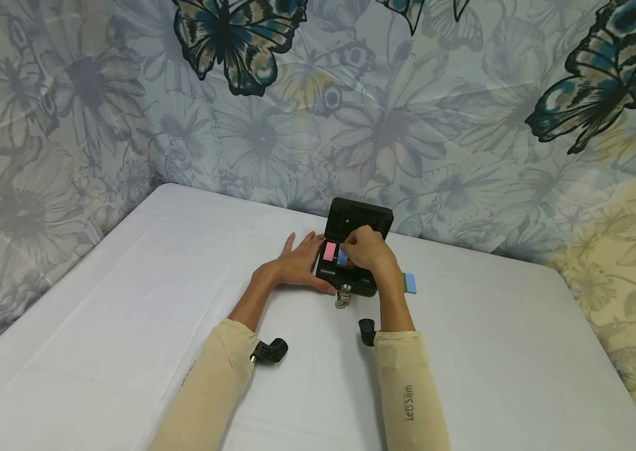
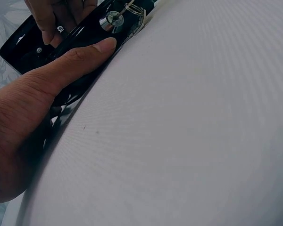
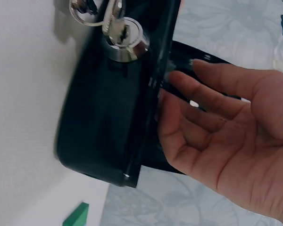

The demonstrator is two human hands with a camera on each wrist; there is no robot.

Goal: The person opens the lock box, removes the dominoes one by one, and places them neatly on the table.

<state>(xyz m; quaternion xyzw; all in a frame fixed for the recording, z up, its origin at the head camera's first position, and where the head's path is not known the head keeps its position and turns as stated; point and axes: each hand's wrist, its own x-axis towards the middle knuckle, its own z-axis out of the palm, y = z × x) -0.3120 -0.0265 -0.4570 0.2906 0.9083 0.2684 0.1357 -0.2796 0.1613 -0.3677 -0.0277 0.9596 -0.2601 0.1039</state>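
Observation:
A small black lockbox (image 1: 362, 289) stands near the back of the table, its lid (image 1: 360, 211) raised. Keys on a ring (image 1: 343, 299) hang from its front lock (image 3: 127, 40). Inside lie a pink flat piece (image 1: 330, 251) and a blue flat piece (image 1: 342, 257). My left hand (image 1: 297, 264) rests against the box's left side, fingers spread, with its thumb (image 2: 80, 63) along the front. My right hand (image 1: 373, 252) reaches in from above beside the blue piece. In the right wrist view its fingers bend loosely past the box rim; some fingertips are hidden, and nothing shows between thumb and forefinger.
Flat blue and green pieces (image 1: 410, 284) lie on the white table just right of the box, partly behind my right forearm. A patterned cloth wall (image 1: 273, 150) rises close behind the table's back edge. Black wrist cameras (image 1: 271, 351) sit on both sleeves.

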